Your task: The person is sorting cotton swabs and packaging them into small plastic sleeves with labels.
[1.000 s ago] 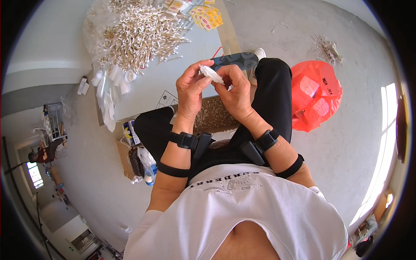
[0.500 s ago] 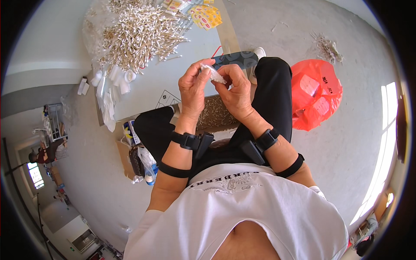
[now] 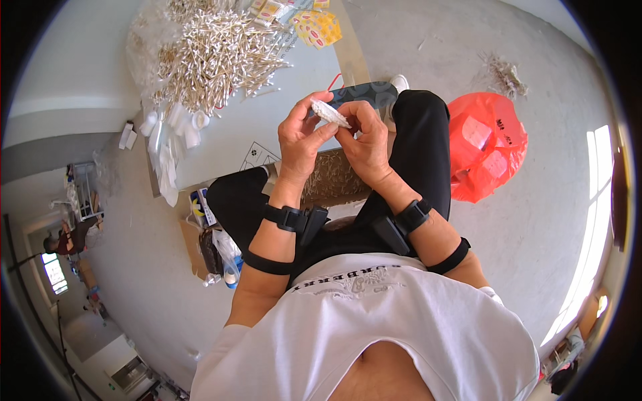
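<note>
Above my lap, both hands hold one bundle of cotton swabs, its bumpy white tips facing up. My left hand grips the bundle's left side, thumb in front and fingers behind. The right hand pinches its lower right end between thumb and fingertips. The swabs' sticks are hidden by my fingers. Beyond my hands, a large heap of loose cotton swabs lies on the table. Below them, between my knees, an open box holds many more loose swabs.
Yellow and white packets lie at the table's far right. White rolls and plastic bags sit at its left edge. A red plastic bag stands on the floor to my right, with scattered swabs beyond. To my left is a cardboard box.
The bundle has turned in my fingers, so its white tips show more broadly. My left thumb has slid down along it, and the left fingers have opened slightly.
</note>
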Demonstrator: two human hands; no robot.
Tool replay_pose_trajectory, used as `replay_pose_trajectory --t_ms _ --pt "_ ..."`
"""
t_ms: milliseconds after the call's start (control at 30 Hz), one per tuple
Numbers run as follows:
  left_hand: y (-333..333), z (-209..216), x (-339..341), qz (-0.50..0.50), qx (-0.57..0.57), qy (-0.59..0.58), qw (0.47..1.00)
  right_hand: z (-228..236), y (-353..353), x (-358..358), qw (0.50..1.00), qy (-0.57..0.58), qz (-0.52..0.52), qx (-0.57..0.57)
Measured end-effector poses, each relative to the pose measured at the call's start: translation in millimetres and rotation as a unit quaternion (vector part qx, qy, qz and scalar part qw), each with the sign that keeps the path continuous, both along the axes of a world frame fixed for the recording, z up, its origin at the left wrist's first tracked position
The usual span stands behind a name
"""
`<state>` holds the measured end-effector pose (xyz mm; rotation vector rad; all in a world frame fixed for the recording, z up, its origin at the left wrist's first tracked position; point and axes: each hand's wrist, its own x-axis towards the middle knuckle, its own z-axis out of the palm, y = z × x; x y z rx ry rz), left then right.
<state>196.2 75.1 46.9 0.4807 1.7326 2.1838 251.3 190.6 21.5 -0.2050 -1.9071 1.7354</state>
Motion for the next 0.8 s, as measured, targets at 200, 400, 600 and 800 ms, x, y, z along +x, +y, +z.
replay_pose_trajectory --t_ms 200,400,600,800 --pt "-6 -38 -5 0.042 -0.108 -0.125 0.985 -50 8 -9 0.986 -0.158 0.052 -0.007" --pt "-35 -67 -15 0.111 -0.142 -0.175 0.968 -48 10 -58 0.93 -0.274 0.09 -0.227" --pt "-60 -79 -24 0.061 -0.107 -0.217 0.968 -4 21 -206 0.942 -0.263 0.065 -0.199" --pt "-65 -80 -25 0.038 -0.08 -0.214 0.973 23 23 -352 0.969 -0.142 0.066 -0.19"
